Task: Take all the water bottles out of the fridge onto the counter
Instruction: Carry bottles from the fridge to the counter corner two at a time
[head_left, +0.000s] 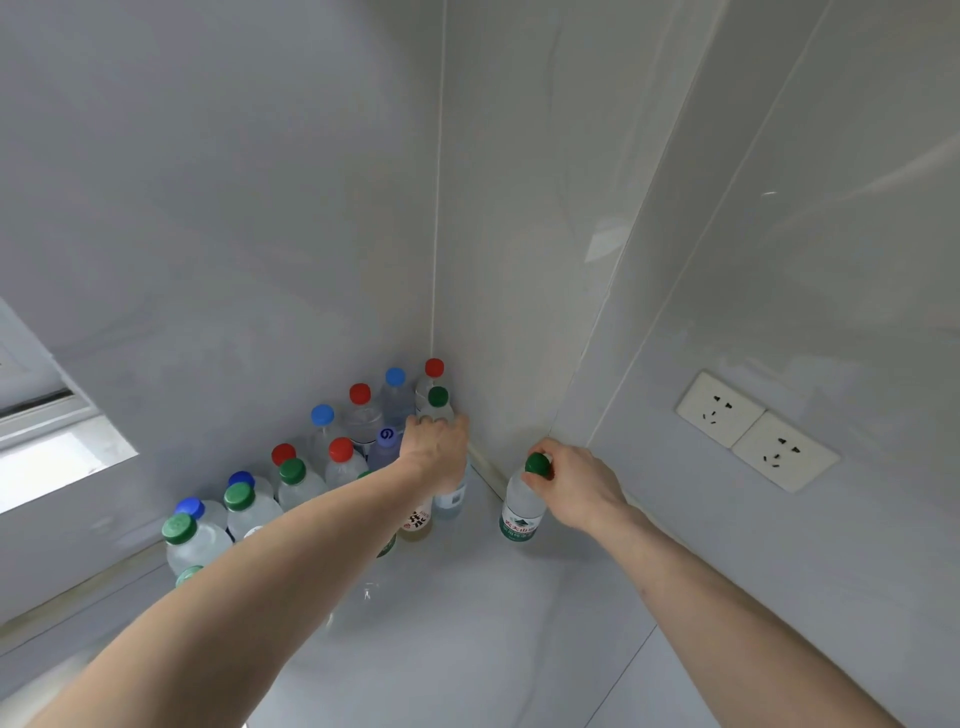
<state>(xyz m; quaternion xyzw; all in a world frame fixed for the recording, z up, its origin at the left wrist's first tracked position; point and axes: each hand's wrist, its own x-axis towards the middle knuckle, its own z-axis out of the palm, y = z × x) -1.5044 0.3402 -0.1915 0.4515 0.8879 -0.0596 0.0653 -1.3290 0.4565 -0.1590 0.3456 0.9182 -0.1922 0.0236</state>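
Several water bottles with red, blue and green caps stand in rows on the grey counter (467, 623), along the back wall into the corner. My left hand (436, 449) grips a green-capped bottle (439, 400) at the corner end of the rows, fingers wrapped round its upper body. My right hand (571, 483) holds another green-capped bottle (522, 512) by its neck and cap; it stands upright on the counter, apart from the rows, near the right wall. The fridge is out of view.
Two white wall sockets (756, 431) sit on the right wall above the counter. A window ledge (57, 447) shows at the left. A yellow-labelled bottle (417, 525) stands under my left wrist. Bare counter lies in front of the bottles.
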